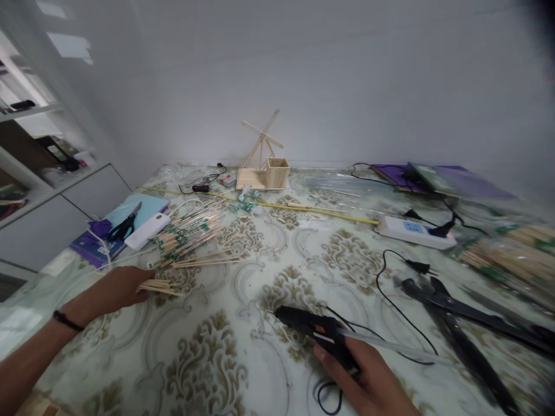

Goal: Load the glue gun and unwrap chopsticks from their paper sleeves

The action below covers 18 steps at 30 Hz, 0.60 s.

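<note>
At the left, my left hand is closed around a small bundle of short wooden sticks, whose ends poke out to the right. My right hand grips a black glue gun at the lower centre right. Its nozzle points left, and a clear glue stick extends from its back. Just beyond my left hand lie packs of wooden sticks in clear wrappers with green print. Some loose sticks are beside the packs.
A wooden windmill model with a square box stands by the wall. Scissors and a white power strip are at left. At right are another power strip, large black cutters, black cables and bagged sticks. A yellow tape crosses the table.
</note>
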Each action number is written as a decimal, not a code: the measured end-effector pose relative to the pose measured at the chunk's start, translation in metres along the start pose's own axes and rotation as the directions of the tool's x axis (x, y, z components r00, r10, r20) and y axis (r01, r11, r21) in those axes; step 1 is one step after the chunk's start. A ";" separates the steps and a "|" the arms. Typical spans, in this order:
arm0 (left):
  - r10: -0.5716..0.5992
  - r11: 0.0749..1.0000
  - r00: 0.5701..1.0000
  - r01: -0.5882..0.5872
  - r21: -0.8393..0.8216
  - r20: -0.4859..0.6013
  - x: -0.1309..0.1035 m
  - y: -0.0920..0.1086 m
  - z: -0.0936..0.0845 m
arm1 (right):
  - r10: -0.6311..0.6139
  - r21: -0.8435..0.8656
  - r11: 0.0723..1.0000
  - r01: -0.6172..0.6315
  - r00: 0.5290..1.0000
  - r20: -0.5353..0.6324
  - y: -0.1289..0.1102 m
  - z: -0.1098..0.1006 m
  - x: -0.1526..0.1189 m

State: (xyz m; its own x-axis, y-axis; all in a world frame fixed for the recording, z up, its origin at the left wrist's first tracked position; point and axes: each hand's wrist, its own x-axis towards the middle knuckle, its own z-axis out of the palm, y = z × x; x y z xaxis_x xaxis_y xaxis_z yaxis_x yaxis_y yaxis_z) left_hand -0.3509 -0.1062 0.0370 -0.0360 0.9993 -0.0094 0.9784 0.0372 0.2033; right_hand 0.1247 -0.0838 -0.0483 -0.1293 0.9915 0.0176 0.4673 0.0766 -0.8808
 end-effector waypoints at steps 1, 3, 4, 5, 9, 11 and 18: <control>0.018 1.000 0.999 -0.019 0.025 0.028 0.003 0.000 -0.001 | 0.009 0.007 1.000 -0.009 1.000 -0.007 0.001 0.001 -0.001; 0.061 0.996 0.993 -0.068 0.066 0.101 0.012 0.004 -0.004 | 0.033 0.023 0.999 -0.032 0.999 -0.014 0.003 0.002 -0.002; 0.080 0.993 0.989 -0.090 0.082 0.121 0.019 0.007 -0.004 | 0.044 0.027 0.999 -0.044 0.999 -0.008 0.003 0.002 -0.002; 0.104 0.989 0.984 -0.118 0.092 0.146 0.027 0.012 -0.002 | 0.055 0.030 0.998 -0.055 0.998 0.002 0.003 0.001 -0.001; 0.145 0.971 0.965 -0.182 0.158 0.219 0.061 0.043 0.018 | 0.075 0.013 0.997 -0.078 0.987 0.144 0.001 -0.008 0.006; 0.139 0.961 0.958 -0.192 0.201 0.251 0.075 0.058 0.028 | 0.067 0.012 0.997 -0.071 0.973 0.221 0.000 -0.013 0.010; 0.049 0.930 0.933 -0.173 0.324 0.357 0.100 0.075 0.036 | -0.003 0.018 1.000 0.000 0.986 0.169 -0.009 -0.014 0.010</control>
State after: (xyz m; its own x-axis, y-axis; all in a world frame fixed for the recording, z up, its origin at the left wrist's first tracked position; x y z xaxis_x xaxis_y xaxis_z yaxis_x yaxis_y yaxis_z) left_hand -0.2734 -0.0034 0.0160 0.0874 0.9333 -0.3482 0.9822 -0.1391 -0.1263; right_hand 0.1313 -0.0733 -0.0333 -0.2765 0.9591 -0.0599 0.4519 0.0748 -0.8889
